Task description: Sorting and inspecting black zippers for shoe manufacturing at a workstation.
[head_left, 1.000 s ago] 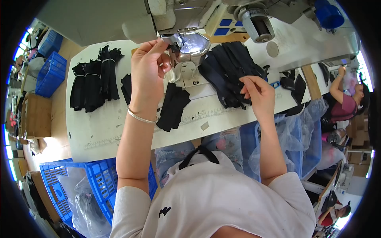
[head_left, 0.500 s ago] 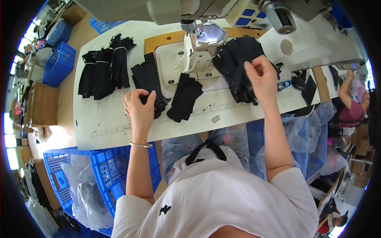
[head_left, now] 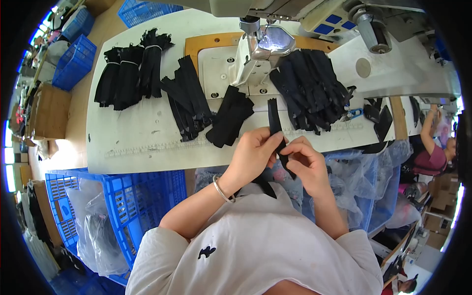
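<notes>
A: Where is the strip?

B: The black strip runs between the two hands, across the near edge of the table, its upper end free and pointing toward the machine.

A: What is the state of each hand?

B: The left hand pinches the strip near its middle, thumb uppermost. The right hand is closed on the lower part by thumb and finger; the exact contact is partly hidden.

A: How is it likely to handle?

B: Judged by appearance, it is light, pliable and hardly fragile; the upper end stands out straight, suggesting slight stiffness. Held at one end only, it would probably twist.

A: Where is it best held?

B: Flat across its width, at two places, clear of the jagged upper end, which may fray.
</notes>
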`<state>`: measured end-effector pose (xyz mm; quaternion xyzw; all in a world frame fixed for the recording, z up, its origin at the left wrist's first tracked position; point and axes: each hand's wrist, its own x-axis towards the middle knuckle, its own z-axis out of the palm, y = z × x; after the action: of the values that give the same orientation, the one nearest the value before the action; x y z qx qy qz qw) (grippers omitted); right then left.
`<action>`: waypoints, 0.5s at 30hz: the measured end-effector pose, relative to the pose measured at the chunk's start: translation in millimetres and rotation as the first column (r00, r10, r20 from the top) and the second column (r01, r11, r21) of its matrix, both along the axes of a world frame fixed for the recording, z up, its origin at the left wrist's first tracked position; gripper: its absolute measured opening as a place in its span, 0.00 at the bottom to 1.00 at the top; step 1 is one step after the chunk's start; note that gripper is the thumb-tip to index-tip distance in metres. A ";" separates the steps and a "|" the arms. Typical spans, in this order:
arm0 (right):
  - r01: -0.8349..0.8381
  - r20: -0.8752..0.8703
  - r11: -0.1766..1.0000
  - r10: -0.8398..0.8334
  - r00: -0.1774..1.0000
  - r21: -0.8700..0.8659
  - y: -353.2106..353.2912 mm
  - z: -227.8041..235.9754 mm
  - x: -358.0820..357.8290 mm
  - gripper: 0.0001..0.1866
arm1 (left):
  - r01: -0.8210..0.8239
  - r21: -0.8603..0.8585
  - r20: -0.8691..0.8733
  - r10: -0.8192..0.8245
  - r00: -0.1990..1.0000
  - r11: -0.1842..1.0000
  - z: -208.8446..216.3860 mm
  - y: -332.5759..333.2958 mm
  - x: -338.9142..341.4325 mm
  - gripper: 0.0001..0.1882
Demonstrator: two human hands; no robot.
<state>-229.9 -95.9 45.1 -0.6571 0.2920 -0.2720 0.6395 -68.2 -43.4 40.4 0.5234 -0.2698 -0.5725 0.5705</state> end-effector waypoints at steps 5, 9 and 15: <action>-0.127 0.256 0.821 -0.024 0.967 0.556 6.9 -24.9 -7.4 0.04 | 0.052 0.005 0.122 -0.053 0.991 0.999 -9.1 6.6 -9.9 0.12; -0.021 0.104 0.915 -0.023 0.994 0.403 8.5 -31.1 -5.7 0.04 | -0.120 -0.018 0.097 0.121 0.988 0.993 -6.8 12.5 -5.5 0.13; -0.194 -0.065 0.980 0.191 0.979 -0.051 9.0 1.4 6.3 0.05 | -0.229 0.009 0.355 0.211 0.911 0.973 0.3 23.0 37.7 0.10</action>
<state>-223.6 -86.9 46.5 -0.7079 0.2380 -0.1972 0.6350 -30.4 -20.4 40.8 0.6585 -0.2923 -0.4085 0.5604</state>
